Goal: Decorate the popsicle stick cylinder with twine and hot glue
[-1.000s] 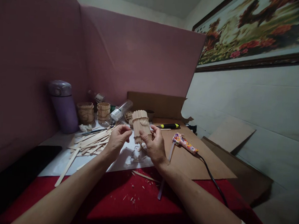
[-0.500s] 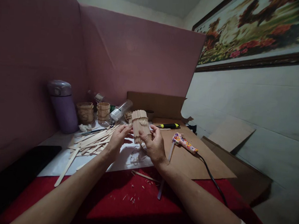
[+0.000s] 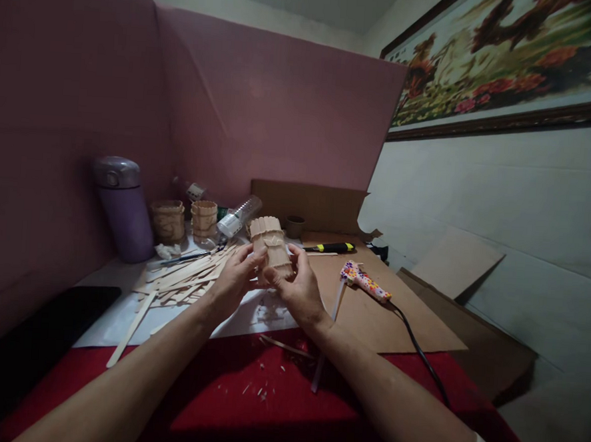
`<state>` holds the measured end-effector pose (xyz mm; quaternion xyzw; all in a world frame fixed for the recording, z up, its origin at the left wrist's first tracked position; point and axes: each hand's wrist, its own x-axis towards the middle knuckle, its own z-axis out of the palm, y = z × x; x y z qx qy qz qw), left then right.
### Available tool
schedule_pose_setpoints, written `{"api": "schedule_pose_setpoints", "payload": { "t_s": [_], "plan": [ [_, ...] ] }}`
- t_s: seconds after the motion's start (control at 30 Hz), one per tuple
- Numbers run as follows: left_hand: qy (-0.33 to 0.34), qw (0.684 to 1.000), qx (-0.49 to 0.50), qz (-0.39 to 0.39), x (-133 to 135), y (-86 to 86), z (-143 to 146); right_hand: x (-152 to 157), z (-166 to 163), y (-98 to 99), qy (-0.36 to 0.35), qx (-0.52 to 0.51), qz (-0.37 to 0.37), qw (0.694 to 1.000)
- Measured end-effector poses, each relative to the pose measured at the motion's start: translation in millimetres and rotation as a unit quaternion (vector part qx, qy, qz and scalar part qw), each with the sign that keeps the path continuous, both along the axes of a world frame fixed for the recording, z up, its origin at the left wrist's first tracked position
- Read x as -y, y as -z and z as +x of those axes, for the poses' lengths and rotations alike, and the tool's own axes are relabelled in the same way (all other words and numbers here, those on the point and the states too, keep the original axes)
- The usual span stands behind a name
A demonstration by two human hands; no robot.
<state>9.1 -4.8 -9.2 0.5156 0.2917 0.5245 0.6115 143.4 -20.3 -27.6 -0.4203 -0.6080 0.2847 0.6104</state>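
Note:
A small barrel made of wooden craft sticks (image 3: 270, 244) is held upright above the table between both my hands. My left hand (image 3: 234, 278) grips its left side with curled fingers. Its lower right side sits in my right hand (image 3: 296, 286), thumb and fingers closed on it. Below them lie white paper (image 3: 120, 310) and a heap of loose craft sticks (image 3: 184, 275) just to the left.
A floral glue gun (image 3: 364, 282) with a black cord lies on brown cardboard (image 3: 384, 320) to the right. Two finished stick barrels (image 3: 185, 221), a purple flask (image 3: 122, 208), a plastic bottle (image 3: 238, 216) and a yellow-black cutter (image 3: 330, 248) stand behind. Red cloth (image 3: 244, 404) covers the near table.
My left hand has moved right and closed on the stick barrel, which has shifted slightly left and lower; a small cup behind it is now uncovered.

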Motion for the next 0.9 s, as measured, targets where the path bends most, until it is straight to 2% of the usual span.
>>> {"api": "schedule_pose_setpoints", "payload": {
  "t_s": [0.17,0.33,0.4,0.57,0.77,0.83,0.9],
  "plan": [
    [0.003,1.0,-0.017,0.018,1.1,-0.1,1.0,6.5,-1.6,-5.2,0.022,0.043,0.001,0.999],
    [0.015,1.0,-0.019,0.002,3.4,-1.2,1.0,8.5,-1.3,-5.9,0.021,0.045,-0.019,0.999],
    [0.001,1.0,-0.015,-0.003,2.9,-1.5,1.1,8.0,-1.5,-6.0,0.011,0.023,-0.025,0.999],
    [-0.024,0.999,0.014,-0.029,-4.9,1.3,-2.2,5.6,-1.9,-8.8,-0.065,-0.086,-0.04,0.993],
    [-0.121,0.991,0.02,-0.049,-13.5,6.8,-7.8,0.8,-0.8,-7.2,-0.1,-0.159,-0.055,0.981],
    [-0.116,0.992,0.021,-0.042,-12.2,5.8,-7.4,-0.1,-0.6,-6.1,-0.105,-0.167,-0.058,0.979],
    [-0.083,0.996,0.015,-0.026,-8.9,3.3,-5.7,0.1,-0.5,-5.8,-0.107,-0.165,-0.056,0.979]
  ]
}}
